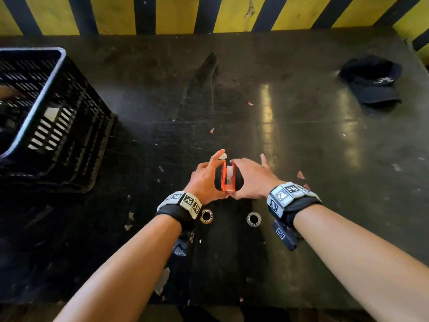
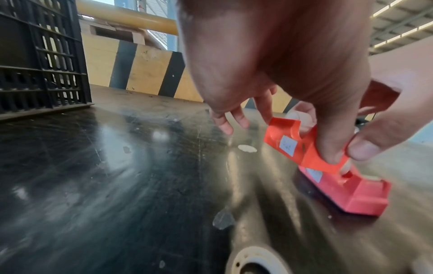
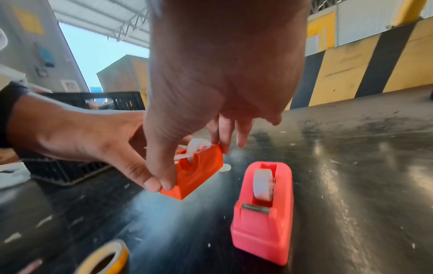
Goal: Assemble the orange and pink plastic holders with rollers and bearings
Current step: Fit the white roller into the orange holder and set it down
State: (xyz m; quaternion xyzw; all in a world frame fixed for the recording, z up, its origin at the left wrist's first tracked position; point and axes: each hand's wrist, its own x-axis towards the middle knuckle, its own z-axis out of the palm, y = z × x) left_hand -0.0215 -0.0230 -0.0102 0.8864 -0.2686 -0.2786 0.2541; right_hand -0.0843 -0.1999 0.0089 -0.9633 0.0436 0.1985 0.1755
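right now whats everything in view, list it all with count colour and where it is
orange holder: one, orange, lifted off the table, white roller in its slot
pink holder: one, pink, standing on the table to the right of the orange one, white roller seated in it
rings: two, pale, on the table near the wrists, second at
crate: one, black, far left of the table
cap: one, dark, far right
table: one, black, scuffed, scraps scattered on it
left hand: grips the orange holder's left side
right hand: fingers pinch its right side
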